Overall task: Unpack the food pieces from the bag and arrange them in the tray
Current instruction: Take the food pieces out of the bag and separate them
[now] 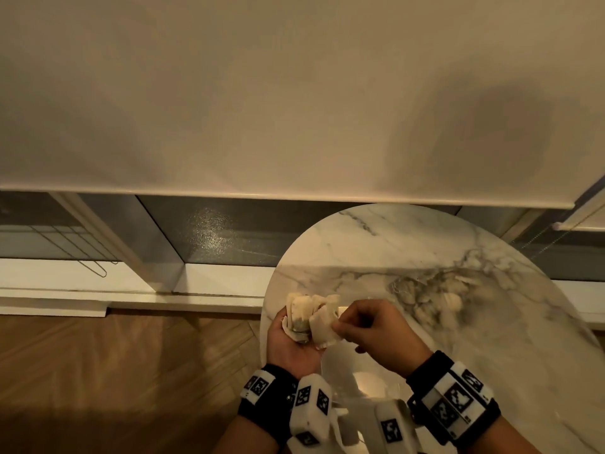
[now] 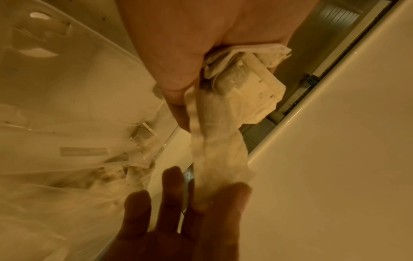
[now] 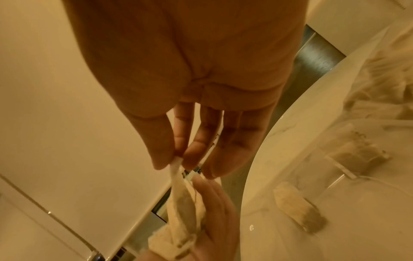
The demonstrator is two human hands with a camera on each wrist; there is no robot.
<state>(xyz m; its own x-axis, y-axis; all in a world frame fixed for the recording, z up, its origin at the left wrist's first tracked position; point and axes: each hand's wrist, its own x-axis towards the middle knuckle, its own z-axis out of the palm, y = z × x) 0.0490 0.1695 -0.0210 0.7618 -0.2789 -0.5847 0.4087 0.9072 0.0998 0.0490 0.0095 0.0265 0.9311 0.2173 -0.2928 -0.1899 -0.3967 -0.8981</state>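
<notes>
A: What pose do the hands take?

B: The left hand, palm up over the near edge of the marble bench, cups a clump of pale food pieces, its grip curled round them. The right hand pinches one piece between thumb and fingertips.

A: And the tray?

B: The clear tray lies on the bench below, with two pieces. No writing is legible.
</notes>
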